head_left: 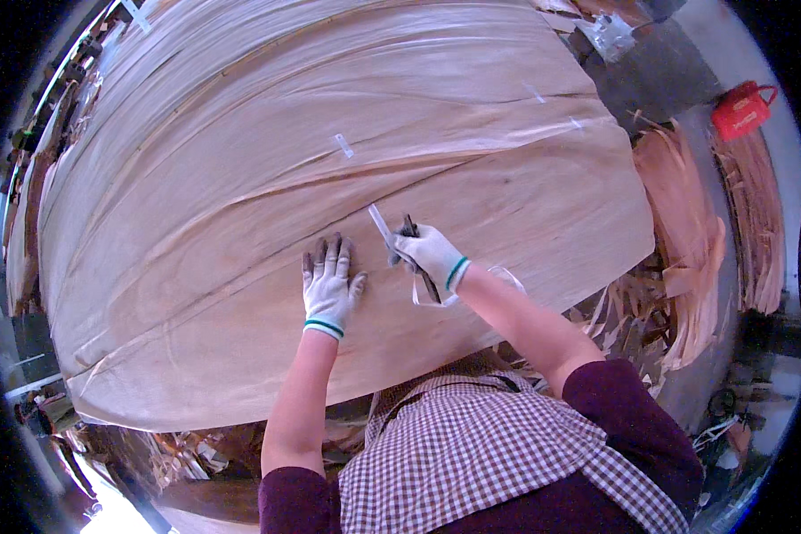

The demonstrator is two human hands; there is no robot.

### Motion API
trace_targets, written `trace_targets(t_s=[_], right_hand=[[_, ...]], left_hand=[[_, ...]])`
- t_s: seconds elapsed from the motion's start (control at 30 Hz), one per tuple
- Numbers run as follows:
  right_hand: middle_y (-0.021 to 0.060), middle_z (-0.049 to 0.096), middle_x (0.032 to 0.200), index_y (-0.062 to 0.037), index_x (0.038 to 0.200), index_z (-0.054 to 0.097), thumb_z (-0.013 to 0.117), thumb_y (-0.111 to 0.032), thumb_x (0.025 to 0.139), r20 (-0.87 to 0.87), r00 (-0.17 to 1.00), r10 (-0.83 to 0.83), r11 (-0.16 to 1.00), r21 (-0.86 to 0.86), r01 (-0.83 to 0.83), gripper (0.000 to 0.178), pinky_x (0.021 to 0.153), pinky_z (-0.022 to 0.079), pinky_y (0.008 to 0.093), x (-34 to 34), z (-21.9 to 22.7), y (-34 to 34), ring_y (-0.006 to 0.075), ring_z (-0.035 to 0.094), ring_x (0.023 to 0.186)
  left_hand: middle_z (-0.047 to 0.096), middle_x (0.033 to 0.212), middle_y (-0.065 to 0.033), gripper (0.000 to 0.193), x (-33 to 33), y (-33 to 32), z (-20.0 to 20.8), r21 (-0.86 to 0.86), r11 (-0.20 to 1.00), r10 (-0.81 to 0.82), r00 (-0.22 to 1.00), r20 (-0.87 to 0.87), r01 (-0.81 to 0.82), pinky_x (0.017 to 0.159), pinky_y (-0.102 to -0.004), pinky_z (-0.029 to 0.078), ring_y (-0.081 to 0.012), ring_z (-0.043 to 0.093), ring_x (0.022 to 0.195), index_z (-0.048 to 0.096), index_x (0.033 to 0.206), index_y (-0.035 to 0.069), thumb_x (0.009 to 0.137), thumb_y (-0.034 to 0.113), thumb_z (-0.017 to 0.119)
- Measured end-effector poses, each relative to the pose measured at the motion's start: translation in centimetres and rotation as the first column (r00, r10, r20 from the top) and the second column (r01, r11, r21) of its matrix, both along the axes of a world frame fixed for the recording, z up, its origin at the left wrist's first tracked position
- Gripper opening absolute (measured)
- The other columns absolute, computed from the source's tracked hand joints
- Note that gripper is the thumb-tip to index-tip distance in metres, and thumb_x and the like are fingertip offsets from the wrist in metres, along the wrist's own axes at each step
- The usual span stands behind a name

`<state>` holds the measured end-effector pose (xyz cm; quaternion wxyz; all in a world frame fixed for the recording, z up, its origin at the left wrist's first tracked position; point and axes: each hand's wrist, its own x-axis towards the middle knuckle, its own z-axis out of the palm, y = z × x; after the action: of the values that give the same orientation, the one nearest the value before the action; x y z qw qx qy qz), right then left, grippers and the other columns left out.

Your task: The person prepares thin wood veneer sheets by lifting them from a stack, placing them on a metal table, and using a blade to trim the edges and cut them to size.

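Large thin sheets of pale wood veneer (543, 222) lie spread in front of me, with a dark seam (418, 184) running diagonally across them. My left hand (329, 289), in a white glove with grey fingertips, rests flat on the veneer just below the seam, fingers stretched out. To its right, my gloved right hand (434, 256) is closed around a slim dark tool (432, 287) whose exact kind I cannot make out. A strip of white tape (379, 222) sticks out from those fingers toward the seam. Loose white tape (507, 278) loops behind the right wrist.
Short tape pieces (343, 146) stick to the veneer farther off. Torn veneer scraps (676, 231) hang and pile along the right edge. A red container with a handle (742, 111) stands at far right, near a stack of veneer strips (754, 214). More scraps (191, 454) lie at lower left.
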<state>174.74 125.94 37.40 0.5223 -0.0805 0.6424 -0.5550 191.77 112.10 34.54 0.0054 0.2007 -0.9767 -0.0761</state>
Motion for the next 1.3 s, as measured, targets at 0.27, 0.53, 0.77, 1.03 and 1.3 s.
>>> trace_targets(t_s=[0.27,0.53,0.77,1.03,1.3], right_hand=[[0.0134,0.067,0.073,0.0006,0.083,0.067,0.061,-0.062,0.077,-0.244,0.963,0.114,0.970,0.237,-0.055,0.063,0.060,0.049,0.0328,-1.7,-0.9,-6.5,0.0189,0.062,0.066],[0.0076,0.064,0.069,0.0003,0.084,0.067,0.066,-0.019,0.080,-0.247,0.969,-0.003,0.988,0.146,0.040,0.020,0.056,0.048,0.0326,-2.6,-4.8,-6.4,0.0145,0.059,0.061],[0.0174,0.066,0.098,-0.0098,0.100,0.067,0.053,-0.032,0.084,-0.674,0.487,0.556,0.823,0.530,-0.207,0.030,0.080,0.048,0.0449,-4.0,1.6,-0.5,0.0325,0.063,0.093],[0.0019,0.061,0.072,-0.0044,0.096,0.061,0.058,-0.013,0.088,-0.449,0.891,0.068,0.982,-0.127,-0.139,0.012,0.052,0.044,0.0257,-6.5,5.3,3.0,0.0088,0.053,0.057],[0.0011,0.062,0.072,-0.0049,0.098,0.060,0.057,-0.017,0.090,-0.119,0.895,0.431,0.894,-0.076,-0.441,0.015,0.052,0.042,0.0232,9.8,4.8,-1.3,0.0064,0.051,0.059]], left_hand=[[0.026,0.150,-0.0083,0.075,-2.4,-1.2,1.4,-0.037,0.999,0.013,1.000,0.002,-0.013,0.112,-0.0564,0.003,-0.0301,0.019,0.140,0.025,0.145,0.016,0.083,0.038,0.058],[0.030,0.148,-0.0138,0.068,-7.1,-0.8,1.8,0.188,0.977,-0.079,0.992,-0.095,0.096,0.114,-0.0495,0.007,-0.0296,0.024,0.139,0.033,0.142,0.009,0.078,0.016,0.054],[0.025,0.150,-0.0143,0.065,-6.4,-1.5,0.4,0.106,0.986,-0.132,0.991,0.017,0.130,0.115,-0.0454,0.008,-0.0309,0.018,0.140,0.029,0.144,0.008,0.087,0.033,0.049],[0.028,0.149,-0.0110,0.061,-5.4,0.1,1.3,0.140,0.990,0.055,0.986,-0.159,-0.033,0.113,-0.0517,0.007,-0.0297,0.017,0.141,0.033,0.142,0.013,0.088,0.035,0.049],[0.023,0.151,-0.0103,0.068,18.8,-9.9,-1.4,-0.220,0.919,0.331,0.943,-0.029,-0.329,0.113,-0.0535,0.007,-0.0320,0.018,0.140,0.025,0.146,0.016,0.086,0.032,0.053]])
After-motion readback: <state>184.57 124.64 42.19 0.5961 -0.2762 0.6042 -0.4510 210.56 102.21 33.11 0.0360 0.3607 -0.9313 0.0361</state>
